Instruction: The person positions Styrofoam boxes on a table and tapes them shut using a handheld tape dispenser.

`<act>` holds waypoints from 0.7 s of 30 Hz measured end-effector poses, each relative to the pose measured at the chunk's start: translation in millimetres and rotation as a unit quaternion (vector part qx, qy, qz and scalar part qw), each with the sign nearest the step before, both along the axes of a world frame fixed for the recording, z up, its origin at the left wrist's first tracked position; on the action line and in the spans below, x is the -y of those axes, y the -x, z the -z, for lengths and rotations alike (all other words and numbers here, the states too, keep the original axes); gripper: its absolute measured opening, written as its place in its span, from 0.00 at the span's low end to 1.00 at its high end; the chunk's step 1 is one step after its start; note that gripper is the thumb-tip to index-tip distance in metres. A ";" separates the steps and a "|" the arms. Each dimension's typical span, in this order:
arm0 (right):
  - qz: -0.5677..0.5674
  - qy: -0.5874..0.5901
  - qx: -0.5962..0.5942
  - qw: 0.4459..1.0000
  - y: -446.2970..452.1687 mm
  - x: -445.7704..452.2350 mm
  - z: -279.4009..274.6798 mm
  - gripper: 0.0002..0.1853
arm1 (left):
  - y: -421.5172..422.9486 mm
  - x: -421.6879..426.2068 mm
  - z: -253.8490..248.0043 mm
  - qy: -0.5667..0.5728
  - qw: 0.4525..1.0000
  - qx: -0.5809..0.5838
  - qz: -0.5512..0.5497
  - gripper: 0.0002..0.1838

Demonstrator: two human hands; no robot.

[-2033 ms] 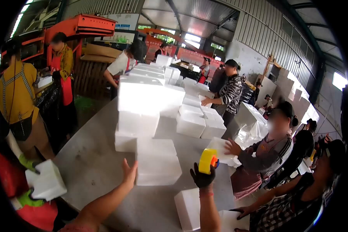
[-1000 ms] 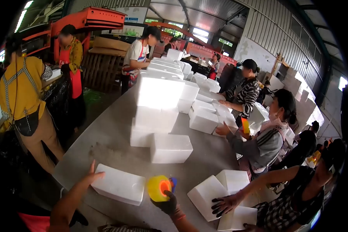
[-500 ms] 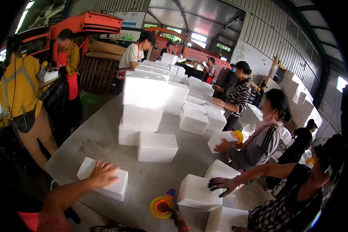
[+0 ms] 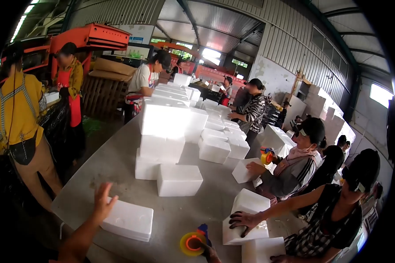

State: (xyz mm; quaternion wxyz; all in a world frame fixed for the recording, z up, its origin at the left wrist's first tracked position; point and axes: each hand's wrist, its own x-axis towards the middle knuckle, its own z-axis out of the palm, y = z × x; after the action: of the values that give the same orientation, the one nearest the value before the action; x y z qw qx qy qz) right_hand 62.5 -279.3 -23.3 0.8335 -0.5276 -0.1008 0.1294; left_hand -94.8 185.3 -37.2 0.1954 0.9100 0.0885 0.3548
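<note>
My left hand is raised with its fingers stretched out, slightly blurred. It is beside the left end of a white foam box that lies on the grey table, and holds nothing. My right hand, partly cut off by the bottom edge, grips a tape dispenser with a blue body and a yellow tape roll on an orange hub. The dispenser is low over the table's near side, right of the foam box. Another white foam box sits farther back.
Stacked foam boxes fill the middle of the grey table. On the right, a co-worker's gloved hand rests on a box. Beyond, another person holds a box and a tape dispenser. Several people stand around.
My left hand has lifted off the top of the near foam box and moved to its left end. My right hand still holds the tape dispenser. The view has shifted slightly.
</note>
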 end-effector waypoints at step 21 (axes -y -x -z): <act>0.070 0.016 0.025 0.997 42.9 -107.6 -3.9 0.28 | -7.7 -24.1 131.1 0.737 0.668 -0.089 0.044 0.26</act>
State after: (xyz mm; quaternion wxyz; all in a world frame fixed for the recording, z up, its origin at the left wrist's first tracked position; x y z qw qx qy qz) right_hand 19.6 -171.7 -19.4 0.8295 -0.5493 -0.0820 0.0591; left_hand -87.1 209.3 -168.3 0.8092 0.4994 0.2983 0.0827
